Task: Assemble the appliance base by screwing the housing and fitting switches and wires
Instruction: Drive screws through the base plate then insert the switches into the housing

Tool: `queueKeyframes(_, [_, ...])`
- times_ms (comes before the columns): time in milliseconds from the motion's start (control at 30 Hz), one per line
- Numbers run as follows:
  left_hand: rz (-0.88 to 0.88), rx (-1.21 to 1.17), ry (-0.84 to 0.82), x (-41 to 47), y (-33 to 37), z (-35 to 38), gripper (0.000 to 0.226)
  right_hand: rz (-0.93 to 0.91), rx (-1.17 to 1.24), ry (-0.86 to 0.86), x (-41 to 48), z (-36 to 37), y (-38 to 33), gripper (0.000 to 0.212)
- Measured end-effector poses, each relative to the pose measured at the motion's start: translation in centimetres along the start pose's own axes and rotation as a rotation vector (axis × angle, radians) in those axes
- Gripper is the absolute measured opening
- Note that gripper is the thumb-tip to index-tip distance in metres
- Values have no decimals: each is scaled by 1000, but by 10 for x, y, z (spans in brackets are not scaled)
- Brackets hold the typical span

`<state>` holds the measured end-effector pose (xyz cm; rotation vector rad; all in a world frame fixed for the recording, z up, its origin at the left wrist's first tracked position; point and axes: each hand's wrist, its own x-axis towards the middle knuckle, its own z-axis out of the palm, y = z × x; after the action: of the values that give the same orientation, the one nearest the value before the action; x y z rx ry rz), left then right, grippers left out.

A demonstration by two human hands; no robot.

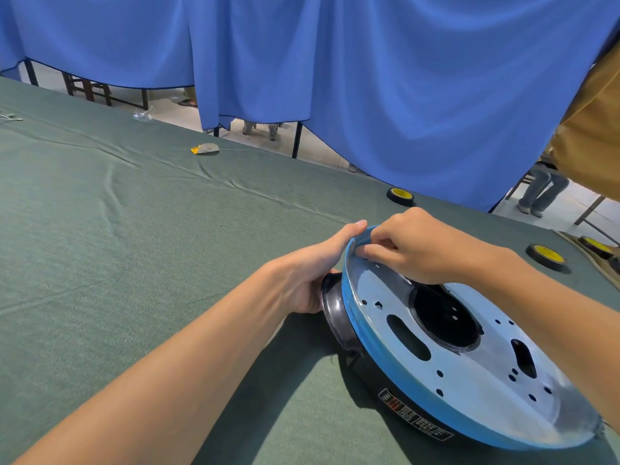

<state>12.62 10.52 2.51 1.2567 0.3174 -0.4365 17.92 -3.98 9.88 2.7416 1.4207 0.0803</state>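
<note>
A round appliance base lies tilted on the green cloth, its metal plate covered in blue film and pierced by holes and slots, with a black housing underneath. My left hand grips the base's far left rim and black edge. My right hand pinches a lifted flap of blue film at the plate's top rim, fingers closed on it.
Black-and-yellow tape rolls sit at the table's far edge and at right. A small yellow-white item lies farther left. Blue curtains hang behind the table; people's legs show below them.
</note>
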Motion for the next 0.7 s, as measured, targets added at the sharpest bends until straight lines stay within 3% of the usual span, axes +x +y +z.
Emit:
queueKeyframes(133, [-3, 1, -17, -1, 0, -1, 82, 33, 239, 75, -3, -4, 12, 13])
queueKeyframes(200, [4, -19, -13, -1, 0, 0, 79, 25, 327, 97, -4, -2, 11, 6])
queueKeyframes(300, [9, -19, -9, -3, 0, 1, 71, 88, 436, 100, -4, 3, 7, 11])
queueKeyframes(533, [19, -13, -17, -5, 1, 1, 66, 492, 804, 51, 3, 12, -2, 24])
queueKeyframes(700, [9, -26, -7, -8, 2, 2, 69, 525, 847, 6, 6, 9, -2, 25])
